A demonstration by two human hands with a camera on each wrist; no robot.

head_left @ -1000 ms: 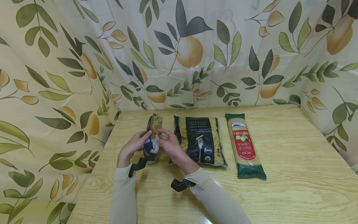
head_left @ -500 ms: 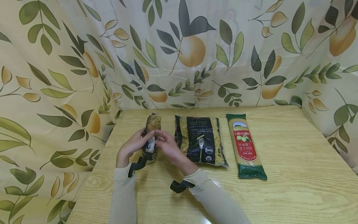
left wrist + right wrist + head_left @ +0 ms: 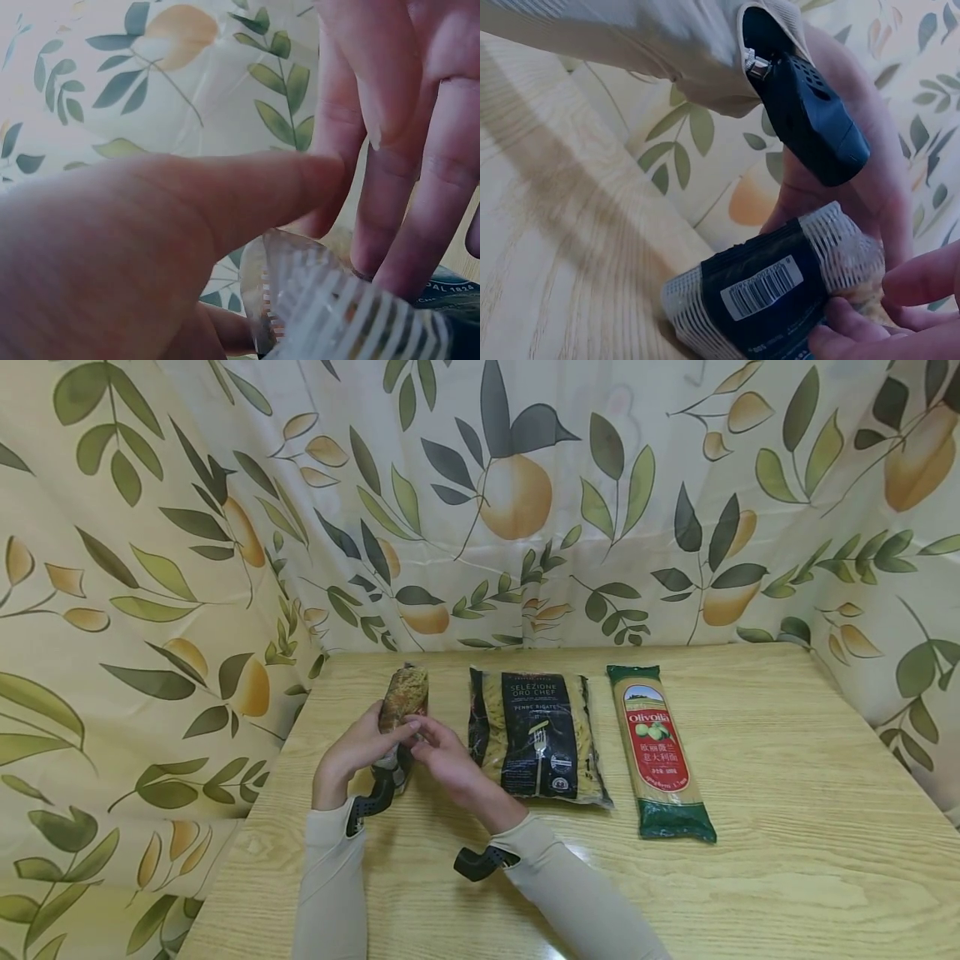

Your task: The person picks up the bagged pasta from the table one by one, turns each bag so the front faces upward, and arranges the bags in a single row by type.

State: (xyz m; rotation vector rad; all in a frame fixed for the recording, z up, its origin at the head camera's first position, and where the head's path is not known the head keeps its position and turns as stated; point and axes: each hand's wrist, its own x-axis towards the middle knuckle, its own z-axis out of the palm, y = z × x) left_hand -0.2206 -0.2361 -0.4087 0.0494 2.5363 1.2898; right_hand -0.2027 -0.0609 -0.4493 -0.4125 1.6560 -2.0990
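On the left of the table, a bag of pasta [image 3: 406,687] stands on its narrow side, its clear part facing up. My left hand [image 3: 355,748] grips it from the left, thumb over the near side. From the right comes my right hand [image 3: 452,766], fingertips against the bag close to the left thumb. Seen from the left wrist, the right fingers [image 3: 394,195] reach down nearly straight onto the striped wrapper [image 3: 352,315]. A dark band with a barcode [image 3: 761,287] shows on the bag in the right wrist view.
A bag of penne [image 3: 534,735] lies flat to the right of my hands. Farther right lies a long spaghetti packet [image 3: 660,752] with green ends. Behind the wooden table [image 3: 795,793] hangs a leaf-and-fruit patterned curtain [image 3: 630,560].
The bag of pasta has shifted slightly left and turned, so more of its clear side faces up. Both hands moved with it. The other two packets keep their places on the table.
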